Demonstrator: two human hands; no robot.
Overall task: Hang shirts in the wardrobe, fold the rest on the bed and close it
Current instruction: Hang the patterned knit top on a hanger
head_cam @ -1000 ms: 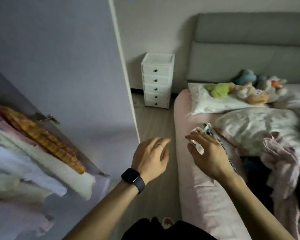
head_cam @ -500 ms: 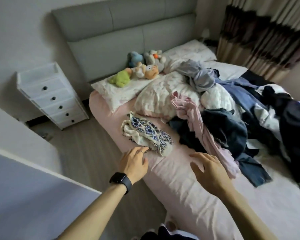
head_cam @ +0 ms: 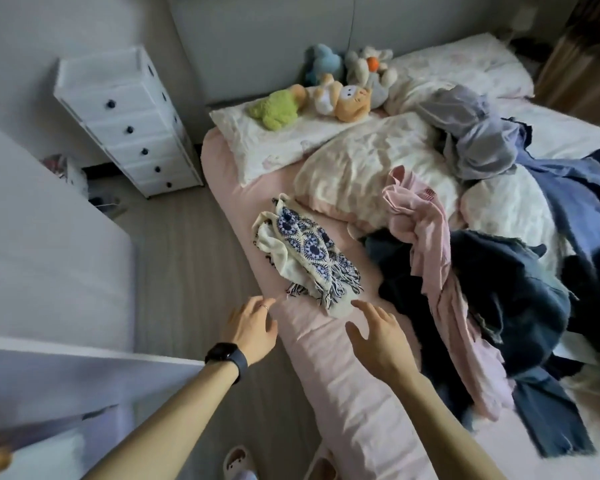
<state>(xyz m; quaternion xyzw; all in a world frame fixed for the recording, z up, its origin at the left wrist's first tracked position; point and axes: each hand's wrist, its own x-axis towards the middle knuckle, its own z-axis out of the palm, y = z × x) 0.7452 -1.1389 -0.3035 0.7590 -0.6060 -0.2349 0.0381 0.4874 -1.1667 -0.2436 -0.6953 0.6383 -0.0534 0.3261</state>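
Both hands are empty: the left hand (head_cam: 248, 329) and the right hand (head_cam: 378, 336) hover w/ fingers spread and loose, gripping nothing, over the edge of the bed (head_cam: 343, 393). The patterned cloth (head_cam: 309, 251) lies bunched just ahead of the fingertips, roughly between the two hands. The left index nearly reaches its fringe; contact is unclear. The clothes heap (head_cam: 492, 289), w/ a pink top (head_cam: 426, 244) draped over it, sits close to the right of the right hand.

Risks, as a judgement: the cloth is small and fringed, so a one-sided grab prob. drags it off the bed edge, which runs right under the left hand. If the right hand goes for the heap instead, the pink top is tangled w/ dark items, and a quick pull likely brings extras along. The wardrobe door (head_cam: 66, 382) stands open behind the left wrist, easy to bump.

Vs 0.5 s ago, the right hand has shifted from beside the pink top toward the cloth, and the left hand sits slightly further back from it. Vs 1.0 s ago, the right hand held that cloth; now it's on the bed.
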